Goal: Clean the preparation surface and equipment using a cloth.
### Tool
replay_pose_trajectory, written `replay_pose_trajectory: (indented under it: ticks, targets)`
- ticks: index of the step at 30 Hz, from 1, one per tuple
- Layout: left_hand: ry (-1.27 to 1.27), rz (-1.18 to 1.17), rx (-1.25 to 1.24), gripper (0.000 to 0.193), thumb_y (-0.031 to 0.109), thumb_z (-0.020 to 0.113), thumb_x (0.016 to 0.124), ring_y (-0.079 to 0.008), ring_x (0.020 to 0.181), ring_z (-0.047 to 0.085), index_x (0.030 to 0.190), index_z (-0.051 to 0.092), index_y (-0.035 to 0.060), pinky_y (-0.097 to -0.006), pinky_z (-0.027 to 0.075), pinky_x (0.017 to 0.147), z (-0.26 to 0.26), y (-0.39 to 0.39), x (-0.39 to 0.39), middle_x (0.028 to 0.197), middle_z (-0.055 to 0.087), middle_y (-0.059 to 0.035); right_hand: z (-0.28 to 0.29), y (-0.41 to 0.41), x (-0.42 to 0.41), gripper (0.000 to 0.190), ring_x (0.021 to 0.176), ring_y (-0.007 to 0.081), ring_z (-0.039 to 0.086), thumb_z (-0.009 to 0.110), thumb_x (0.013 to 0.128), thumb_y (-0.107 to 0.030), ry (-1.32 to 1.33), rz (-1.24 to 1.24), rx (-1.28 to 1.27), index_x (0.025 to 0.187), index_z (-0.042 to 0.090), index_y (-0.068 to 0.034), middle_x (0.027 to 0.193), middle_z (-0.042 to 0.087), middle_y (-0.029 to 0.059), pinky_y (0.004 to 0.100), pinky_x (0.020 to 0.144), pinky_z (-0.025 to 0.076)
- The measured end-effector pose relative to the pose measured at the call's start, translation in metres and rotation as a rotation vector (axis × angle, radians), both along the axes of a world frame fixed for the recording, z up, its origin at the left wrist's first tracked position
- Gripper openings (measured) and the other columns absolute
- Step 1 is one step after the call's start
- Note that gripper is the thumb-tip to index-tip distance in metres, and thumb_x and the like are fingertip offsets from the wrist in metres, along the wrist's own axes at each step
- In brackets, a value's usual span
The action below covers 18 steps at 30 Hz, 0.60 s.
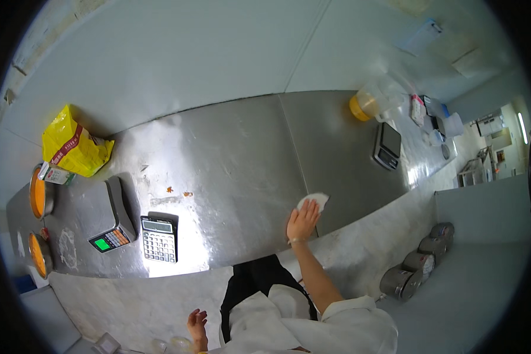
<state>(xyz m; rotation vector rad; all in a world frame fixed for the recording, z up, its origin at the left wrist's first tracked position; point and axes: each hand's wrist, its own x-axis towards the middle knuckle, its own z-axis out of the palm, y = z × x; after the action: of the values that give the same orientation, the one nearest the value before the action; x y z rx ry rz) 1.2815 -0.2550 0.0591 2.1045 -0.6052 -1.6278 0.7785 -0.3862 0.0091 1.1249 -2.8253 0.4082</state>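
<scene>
My right hand (302,221) lies flat over a folded white cloth (317,201), pressing it to the steel worktop (243,177) near a seam by the front edge. Below the worktop's edge, my left hand (197,325) hangs beside my body with its fingers loosely bent and apart; I see nothing in it. A calculator (159,240) rests on the worktop to the left. Next to it is a digital scale (104,212) with a lit green display. Small orange crumbs (170,190) lie between the calculator and the wall.
At the far left, a yellow bag (77,146) stands near a round tin with orange contents (37,192) and a second such tin (37,255). On the right are a small scale (387,146) and a clear jug with orange contents (365,104). Metal canisters (400,282) line the floor.
</scene>
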Motion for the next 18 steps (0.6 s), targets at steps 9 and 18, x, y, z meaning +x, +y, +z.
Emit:
replay_pose_trajectory:
  ticks: [9, 18]
  targets:
    - [-0.066, 0.163, 0.108, 0.032, 0.025, 0.062, 0.094, -0.0239, 0.095, 0.067, 0.12, 0.057, 0.008, -0.0407, 0.053, 0.08, -0.021, 0.023, 0.017, 0.104, 0.07, -0.0111, -0.003, -0.274, -0.1, 0.055, 0.146, 0.0329, 0.018, 0.033, 0.102, -0.033, -0.041, 0.083, 0.062, 0.149, 0.031, -0.005, 0.158, 0.022, 0.016, 0.0465, 0.119, 0.012]
    - [-0.535, -0.147, -0.215, 0.046, 0.011, 0.061, 0.091, -0.0303, 0.123, 0.053, 0.134, 0.048, 0.0, -0.0399, 0.046, 0.098, 0.02, -0.127, -0.049, 0.133, 0.054, -0.0184, -0.023, -0.378, 0.069, 0.05, 0.144, 0.0289, 0.024, 0.039, 0.1, -0.027, -0.015, 0.893, 0.071, 0.146, 0.038, -0.007, 0.156, 0.029, 0.0119, 0.0436, 0.119, 0.018]
